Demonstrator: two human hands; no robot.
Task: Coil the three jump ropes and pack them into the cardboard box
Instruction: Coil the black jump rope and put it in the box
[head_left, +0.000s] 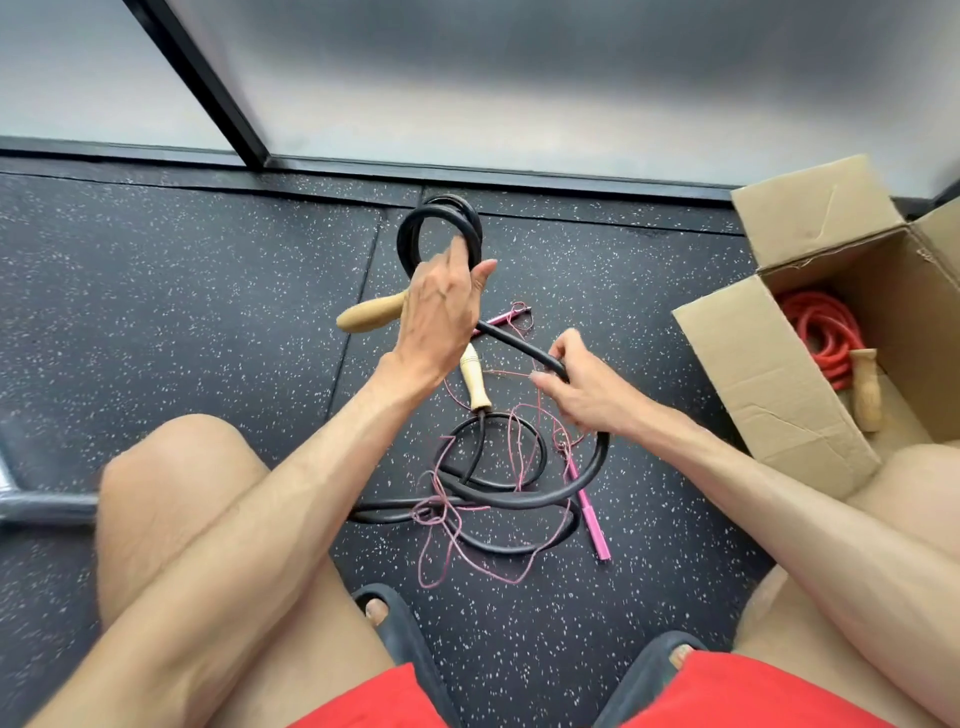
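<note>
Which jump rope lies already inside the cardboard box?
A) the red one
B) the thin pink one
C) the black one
A: the red rope lies coiled in the cardboard box, while the black rope and the pink rope are outside it.

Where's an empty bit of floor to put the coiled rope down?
Bare floor lies left of the left hand, between the knee and window frame. The middle is crowded: black jump rope and pink jump rope tangle there. The cardboard box holds the red jump rope.
</note>
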